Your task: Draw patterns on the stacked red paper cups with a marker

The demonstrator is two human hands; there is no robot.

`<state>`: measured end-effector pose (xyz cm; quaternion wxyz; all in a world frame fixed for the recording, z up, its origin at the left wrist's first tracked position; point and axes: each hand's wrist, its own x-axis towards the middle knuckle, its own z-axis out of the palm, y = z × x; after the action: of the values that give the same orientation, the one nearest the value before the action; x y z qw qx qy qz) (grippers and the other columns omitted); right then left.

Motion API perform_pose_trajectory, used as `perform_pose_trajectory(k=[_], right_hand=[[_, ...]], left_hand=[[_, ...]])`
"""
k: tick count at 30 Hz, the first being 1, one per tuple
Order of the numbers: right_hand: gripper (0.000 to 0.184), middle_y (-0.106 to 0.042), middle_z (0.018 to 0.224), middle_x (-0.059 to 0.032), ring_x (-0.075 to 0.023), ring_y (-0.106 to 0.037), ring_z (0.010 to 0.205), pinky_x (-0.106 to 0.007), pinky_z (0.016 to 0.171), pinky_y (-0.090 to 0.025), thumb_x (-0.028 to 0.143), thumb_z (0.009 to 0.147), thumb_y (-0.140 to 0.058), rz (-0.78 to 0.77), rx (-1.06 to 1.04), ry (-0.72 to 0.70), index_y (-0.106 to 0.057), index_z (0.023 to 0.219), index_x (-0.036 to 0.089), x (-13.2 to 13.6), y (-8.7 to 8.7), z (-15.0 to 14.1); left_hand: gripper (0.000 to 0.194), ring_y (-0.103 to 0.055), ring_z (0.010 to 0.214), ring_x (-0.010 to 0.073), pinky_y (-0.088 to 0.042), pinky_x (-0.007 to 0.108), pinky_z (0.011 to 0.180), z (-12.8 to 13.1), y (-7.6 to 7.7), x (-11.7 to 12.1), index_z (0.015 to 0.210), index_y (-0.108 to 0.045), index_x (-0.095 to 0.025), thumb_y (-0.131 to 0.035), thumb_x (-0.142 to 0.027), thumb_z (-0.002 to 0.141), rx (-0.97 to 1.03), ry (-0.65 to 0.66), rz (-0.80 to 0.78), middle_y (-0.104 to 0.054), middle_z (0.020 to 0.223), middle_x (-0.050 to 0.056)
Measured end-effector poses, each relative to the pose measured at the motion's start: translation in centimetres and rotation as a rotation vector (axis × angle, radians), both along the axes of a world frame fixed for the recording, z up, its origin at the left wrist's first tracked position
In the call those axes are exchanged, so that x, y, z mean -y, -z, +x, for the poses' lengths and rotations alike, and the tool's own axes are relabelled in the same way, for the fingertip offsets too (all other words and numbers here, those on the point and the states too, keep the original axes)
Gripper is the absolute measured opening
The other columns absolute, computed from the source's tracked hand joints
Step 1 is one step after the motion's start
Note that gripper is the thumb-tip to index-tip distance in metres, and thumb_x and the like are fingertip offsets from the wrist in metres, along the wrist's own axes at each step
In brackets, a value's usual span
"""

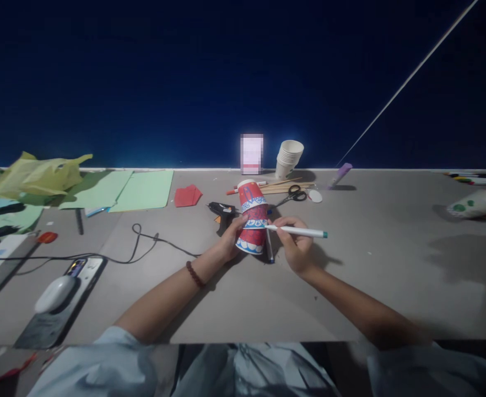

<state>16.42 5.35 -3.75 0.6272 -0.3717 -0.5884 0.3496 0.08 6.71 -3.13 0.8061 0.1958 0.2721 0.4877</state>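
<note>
A tower of stacked paper cups, coloured red with blue and white patterns, leans a little in the middle of the table. My left hand is closed around its left side, with the far fingers hidden behind the cups. In my right hand is a white marker with a teal end, and its tip touches or nearly touches the middle cup's patterned rim. Behind the cups lies a black glue gun, partly covered. Another dark pen rests just right of the tower.
Behind my hands are scissors, wooden sticks, stacked white cups and a purple glue stick. Red paper and green sheets lie left. A black cable crosses toward the power strip. A phone is near the front edge.
</note>
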Motion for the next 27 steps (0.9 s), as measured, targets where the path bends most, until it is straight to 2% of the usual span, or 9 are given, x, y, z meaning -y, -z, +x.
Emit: perform_pose_trajectory(k=[5, 10, 16, 20, 27], right_hand=[[0.008, -0.069, 0.083, -0.0013, -0.0214, -0.071, 0.087, -0.037, 0.081, -0.061, 0.034, 0.089, -0.063, -0.018, 0.025, -0.003, -0.064, 0.087, 0.026, 0.0, 0.02, -0.02], [0.009, -0.068, 0.085, -0.0012, -0.0205, -0.07, 0.086, -0.039, 0.085, -0.061, 0.034, 0.09, -0.062, 0.008, -0.037, -0.02, -0.064, 0.086, 0.027, 0.07, -0.21, -0.16], [0.01, -0.067, 0.083, -0.0013, -0.0204, -0.067, 0.081, -0.041, 0.085, -0.061, 0.035, 0.089, -0.063, 0.008, -0.079, 0.01, -0.063, 0.086, 0.026, 0.25, -0.83, -0.34], [0.009, -0.067, 0.083, -0.0011, -0.0201, -0.068, 0.081, -0.04, 0.082, -0.06, 0.034, 0.089, -0.062, 0.018, -0.067, 0.003, -0.063, 0.086, 0.026, 0.23, -0.77, -0.35], [0.009, -0.066, 0.084, -0.0008, -0.0192, -0.067, 0.081, -0.039, 0.083, -0.06, 0.034, 0.089, -0.062, 0.029, -0.074, 0.0, -0.062, 0.086, 0.026, 0.12, -0.64, -0.36]], left_hand=[[0.035, -0.074, 0.093, 0.0246, -0.053, 0.032, 0.091, 0.1, -0.17, 0.04, 0.107, -0.071, -0.007, -0.069, -0.032, 0.082, 0.023, -0.007, -0.007, -0.078, 0.1, 0.014], [0.036, -0.074, 0.09, 0.0237, -0.054, 0.032, 0.089, 0.15, -0.14, -0.02, 0.105, -0.072, -0.006, -0.069, -0.033, 0.081, 0.019, -0.013, 0.018, -0.078, 0.099, 0.015], [0.029, -0.073, 0.085, 0.0231, -0.053, 0.032, 0.088, 0.03, 0.43, -0.08, 0.091, -0.075, -0.008, -0.066, -0.034, 0.083, -0.065, -0.053, -0.035, -0.079, 0.092, 0.013], [0.032, -0.073, 0.09, 0.0272, -0.052, 0.036, 0.091, -0.01, 0.65, -0.06, 0.092, -0.075, -0.007, -0.067, -0.037, 0.082, -0.068, -0.057, -0.033, -0.078, 0.09, 0.014], [0.029, -0.074, 0.088, 0.024, -0.053, 0.033, 0.09, 0.05, 0.48, 0.06, 0.095, -0.074, -0.009, -0.069, -0.035, 0.083, -0.045, -0.035, -0.049, -0.078, 0.096, 0.014]])
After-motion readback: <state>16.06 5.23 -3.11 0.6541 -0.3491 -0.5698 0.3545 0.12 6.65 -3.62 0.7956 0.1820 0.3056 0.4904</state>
